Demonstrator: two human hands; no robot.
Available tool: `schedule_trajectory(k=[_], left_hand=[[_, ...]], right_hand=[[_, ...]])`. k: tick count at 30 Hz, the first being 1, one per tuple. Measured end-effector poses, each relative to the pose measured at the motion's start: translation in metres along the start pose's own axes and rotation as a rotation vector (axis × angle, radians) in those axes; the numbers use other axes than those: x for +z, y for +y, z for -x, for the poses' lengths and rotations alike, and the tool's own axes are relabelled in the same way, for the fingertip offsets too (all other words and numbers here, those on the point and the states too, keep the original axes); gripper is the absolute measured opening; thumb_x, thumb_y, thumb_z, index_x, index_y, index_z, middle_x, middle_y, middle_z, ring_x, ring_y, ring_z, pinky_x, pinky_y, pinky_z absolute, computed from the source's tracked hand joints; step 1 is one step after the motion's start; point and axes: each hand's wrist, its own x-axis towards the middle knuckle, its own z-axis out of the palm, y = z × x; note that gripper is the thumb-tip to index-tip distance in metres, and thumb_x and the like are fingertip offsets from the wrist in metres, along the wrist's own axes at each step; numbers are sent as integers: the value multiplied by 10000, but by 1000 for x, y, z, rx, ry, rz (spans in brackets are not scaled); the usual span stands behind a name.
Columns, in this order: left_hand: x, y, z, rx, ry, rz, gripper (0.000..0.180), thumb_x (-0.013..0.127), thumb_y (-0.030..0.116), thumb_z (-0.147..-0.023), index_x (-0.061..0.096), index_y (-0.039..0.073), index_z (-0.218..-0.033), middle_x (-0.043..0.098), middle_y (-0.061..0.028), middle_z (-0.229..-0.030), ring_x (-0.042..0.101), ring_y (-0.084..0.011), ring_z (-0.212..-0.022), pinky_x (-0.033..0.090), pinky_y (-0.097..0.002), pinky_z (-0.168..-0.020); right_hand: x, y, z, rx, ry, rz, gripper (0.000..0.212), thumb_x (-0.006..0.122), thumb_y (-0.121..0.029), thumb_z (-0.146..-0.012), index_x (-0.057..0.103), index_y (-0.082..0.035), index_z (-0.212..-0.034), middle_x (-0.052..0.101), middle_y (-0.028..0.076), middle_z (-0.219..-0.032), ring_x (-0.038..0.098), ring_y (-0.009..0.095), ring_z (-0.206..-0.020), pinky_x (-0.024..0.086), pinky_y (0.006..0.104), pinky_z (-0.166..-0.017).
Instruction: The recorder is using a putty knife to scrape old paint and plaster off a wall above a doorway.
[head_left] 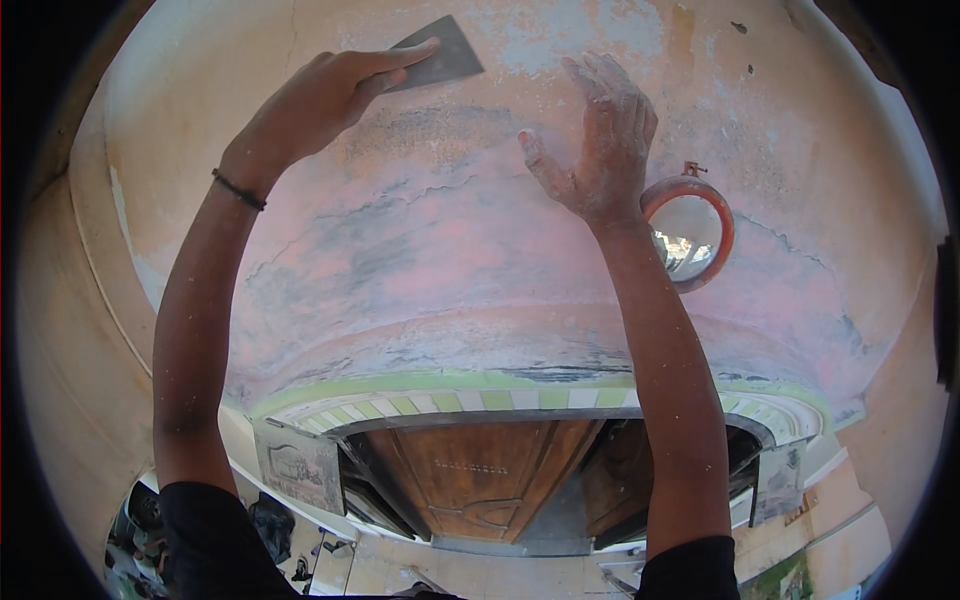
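High on the peeling wall (430, 240), my left hand (330, 90) grips a thin, flat, grey rectangular scraper blade (445, 55). Its thumb and a finger lie along the blade, which rests on or very close to the wall. White dust coats my right hand (610, 140), whose fingers are spread and hold nothing. That palm faces the wall; whether it touches I cannot tell. Pink and peach patches, grey streaks and cracks mark the surface below both hands.
Beside my right forearm, a round mirror (688, 236) in a red rim is fixed to the wall. Lower down runs a green-and-white striped arch (515, 400) over wooden doors (480, 475). A dark bag (271, 525) lies at the lower left.
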Motion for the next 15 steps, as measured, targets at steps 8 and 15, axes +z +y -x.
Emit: schedule_trajectory(k=[8,15], left_hand=[[37,77,-97,401,168,69,315,563,252,-1035,678,12,-1204,732,-242,-997,714,-393,-887,553,-508,-780],[0,-37,83,-270,-139,51,388,513,237,-1077,591,324,-1447,702,-190,-900,629,-344,-731,551,-455,-762]], right_hand=[[6,5,5,16,86,-34,682,699,-496,-897,507,-109,-1426,501,149,-1398,449,345,-1334,327,528,-1068],[-5,15,12,6,36,9,669,693,-497,-896,510,-132,-1426,493,132,-1401,456,331,-1312,313,519,-1065]])
